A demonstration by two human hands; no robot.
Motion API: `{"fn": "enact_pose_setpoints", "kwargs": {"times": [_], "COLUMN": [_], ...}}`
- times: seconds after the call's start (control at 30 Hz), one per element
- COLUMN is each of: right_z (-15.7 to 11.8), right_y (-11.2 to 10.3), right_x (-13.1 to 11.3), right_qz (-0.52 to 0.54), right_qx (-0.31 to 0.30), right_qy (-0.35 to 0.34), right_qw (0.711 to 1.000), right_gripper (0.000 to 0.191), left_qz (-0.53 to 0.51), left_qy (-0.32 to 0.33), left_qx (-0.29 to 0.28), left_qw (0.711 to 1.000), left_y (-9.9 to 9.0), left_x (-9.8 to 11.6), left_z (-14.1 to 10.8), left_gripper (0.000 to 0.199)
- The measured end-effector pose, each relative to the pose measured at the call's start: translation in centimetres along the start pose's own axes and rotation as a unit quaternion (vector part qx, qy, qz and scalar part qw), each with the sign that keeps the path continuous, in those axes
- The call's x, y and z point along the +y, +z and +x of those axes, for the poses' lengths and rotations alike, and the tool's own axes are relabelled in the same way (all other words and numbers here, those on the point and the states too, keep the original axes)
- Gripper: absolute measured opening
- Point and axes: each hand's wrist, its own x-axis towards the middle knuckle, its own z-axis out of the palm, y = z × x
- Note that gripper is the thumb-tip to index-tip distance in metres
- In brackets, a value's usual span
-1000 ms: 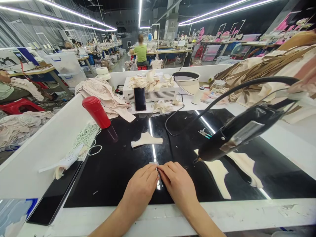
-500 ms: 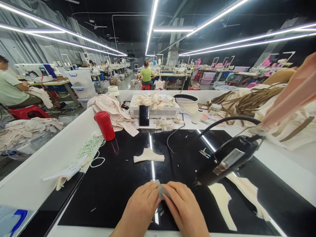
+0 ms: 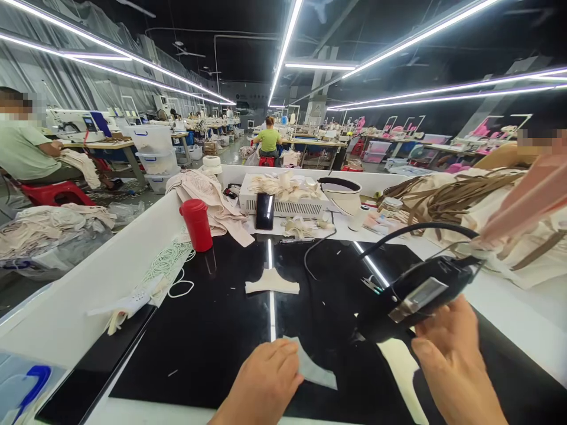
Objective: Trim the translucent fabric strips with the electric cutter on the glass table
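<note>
My left hand (image 3: 271, 373) has its fingers pressed together on one end of a curved grey-blue fabric piece (image 3: 316, 369), which lies on the black board. My right hand (image 3: 452, 351) is raised at the right, thumb apart from the fingers, just under a black handheld tool (image 3: 411, 301) with a metal plate and a cable. Part of its fingers is hidden behind the tool; whether they touch it I cannot tell. Below the tool lies a cream fabric piece (image 3: 401, 369). Farther back on the board is another cream piece (image 3: 272, 282) with a curved edge.
A red lidded cup (image 3: 197, 225), a phone (image 3: 264, 211) and a white box (image 3: 287, 205) heaped with fabric scraps line the back. Small snips (image 3: 371, 284) lie by the tool. Pale green cord (image 3: 166, 260) coils at the left. Two people sit farther off.
My right hand has left the grey-blue piece and moved right to the black tool. More of the piece now shows, with my left hand still on it. The view has shifted slightly.
</note>
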Motion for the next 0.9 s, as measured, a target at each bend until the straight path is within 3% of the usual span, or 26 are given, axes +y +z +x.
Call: {"fn": "enact_pose_setpoints", "kwargs": {"times": [0.07,0.13,0.2,0.4,0.5,0.67,0.9], "right_z": [1.1,1.6,1.7,1.0,0.0,-1.0,-1.2], "right_y": [0.2,0.6,1.2,5.0,7.1,9.9,11.6], "right_x": [-0.4,-0.7,-1.3,-3.9,-4.9,-5.2,-5.1], "right_qz": [0.094,0.150,0.202,0.278,0.327,0.391,0.383], "right_qx": [-0.043,-0.047,-0.047,-0.025,-0.015,-0.010,-0.012], "right_qy": [0.057,0.090,0.082,0.017,0.016,0.006,0.006], "right_qw": [0.993,0.983,0.975,0.960,0.945,0.920,0.924], "right_gripper": [0.069,0.057,0.049,0.059,0.051,0.045,0.048], "left_qz": [0.005,0.010,0.013,0.007,0.002,-0.002,0.014], "left_qy": [-0.005,-0.009,-0.006,-0.004,-0.005,-0.011,-0.004], "left_qx": [-0.009,-0.017,-0.026,-0.038,-0.049,-0.060,-0.056], "left_qw": [1.000,1.000,1.000,0.999,0.999,0.998,0.998], "left_y": [0.0,-0.1,-0.3,-1.2,-1.3,-1.2,-1.0], "left_x": [0.1,0.2,0.4,0.5,0.5,0.4,0.3], "left_z": [0.0,0.0,0.1,0.4,0.4,0.2,0.0], "left_gripper": [0.027,0.027,0.026,0.021,0.021,0.024,0.026]}}
